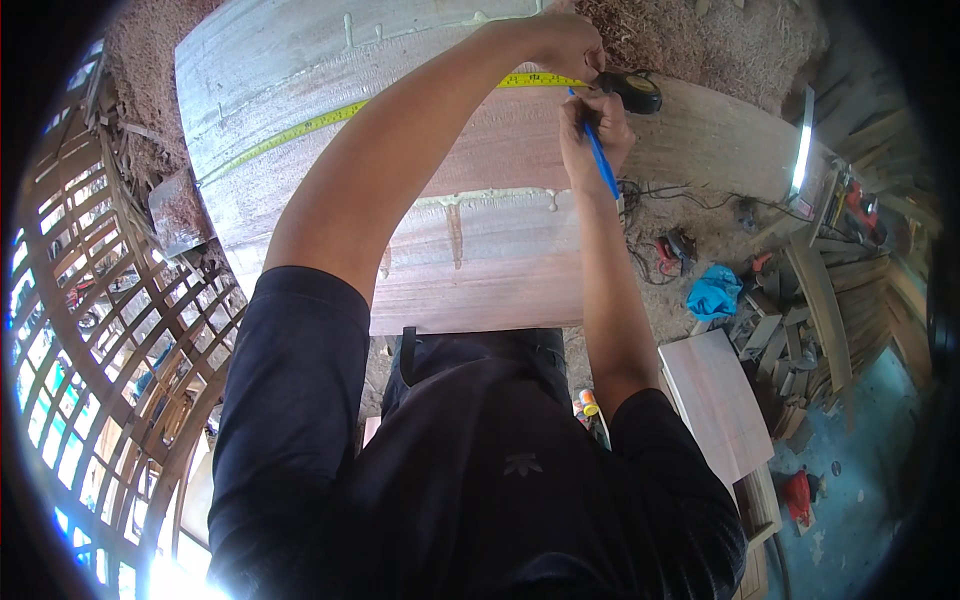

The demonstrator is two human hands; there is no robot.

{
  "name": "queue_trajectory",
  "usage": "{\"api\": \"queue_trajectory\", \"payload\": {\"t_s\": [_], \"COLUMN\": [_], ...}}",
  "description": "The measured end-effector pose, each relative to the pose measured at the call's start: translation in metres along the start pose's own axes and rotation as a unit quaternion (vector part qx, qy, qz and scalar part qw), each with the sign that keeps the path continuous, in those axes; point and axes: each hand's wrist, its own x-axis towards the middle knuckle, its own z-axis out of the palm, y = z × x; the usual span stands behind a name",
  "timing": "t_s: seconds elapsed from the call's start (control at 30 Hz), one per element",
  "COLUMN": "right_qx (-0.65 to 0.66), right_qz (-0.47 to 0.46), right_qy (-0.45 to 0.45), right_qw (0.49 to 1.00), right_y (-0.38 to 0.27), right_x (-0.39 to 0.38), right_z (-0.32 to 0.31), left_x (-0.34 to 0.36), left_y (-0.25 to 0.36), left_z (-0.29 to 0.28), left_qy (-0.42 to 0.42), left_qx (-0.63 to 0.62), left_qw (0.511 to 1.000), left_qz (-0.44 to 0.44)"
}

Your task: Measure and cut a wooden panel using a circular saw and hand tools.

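Note:
A wide wooden panel (480, 240) lies in front of me, with pale dried glue running along its seams. Across it stretches the yellow blade (300, 130) of a tape measure, from the panel's left edge to the black case (635, 92) at the right. My left hand (568, 45) reaches over the panel, its fingers closed at the tape measure beside the case; the fingertips are partly hidden. Just below, my right hand (600, 135) grips a blue pen (601, 158), its upper end close to the blade near the panel's right edge.
Wood shavings (690, 45) cover the ground beyond the panel. To the right are a blue plastic bag (714, 292), a red power tool (672, 252) with cords, and stacked wood offcuts (790, 340). A pale board (715, 400) lies by my right elbow. A wooden lattice (90, 290) stands at left.

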Motion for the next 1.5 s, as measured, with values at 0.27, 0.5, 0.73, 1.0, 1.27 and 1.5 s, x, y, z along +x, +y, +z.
{"api": "queue_trajectory", "payload": {"t_s": [0.27, 0.5, 0.73, 1.0, 1.27, 1.5], "right_qx": [0.01, -0.001, 0.007, 0.004, 0.003, -0.014], "right_qz": [0.001, 0.006, -0.001, 0.008, 0.009, -0.002], "right_qy": [-0.003, 0.005, 0.005, 0.01, 0.005, 0.001], "right_qw": [1.0, 1.0, 1.0, 1.0, 1.0, 1.0], "right_y": [-0.001, -0.007, -0.013, -0.004, -0.005, -0.005], "right_x": [0.0, 0.001, 0.004, 0.002, 0.001, 0.002], "right_z": [0.001, -0.002, 0.005, -0.001, 0.0, -0.002], "left_x": [0.004, -0.001, -0.008, -0.009, -0.01, -0.009], "left_y": [-0.003, 0.0, 0.0, 0.033, 0.032, 0.031], "left_z": [0.002, 0.003, -0.01, -0.042, -0.039, -0.038], "left_qy": [-0.019, -0.009, 0.01, -0.116, -0.104, -0.091], "left_qx": [0.012, 0.019, 0.006, 0.142, 0.123, 0.126], "left_qw": [1.0, 1.0, 1.0, 0.982, 0.986, 0.987], "left_qz": [-0.012, -0.01, -0.014, -0.038, -0.046, -0.036]}}
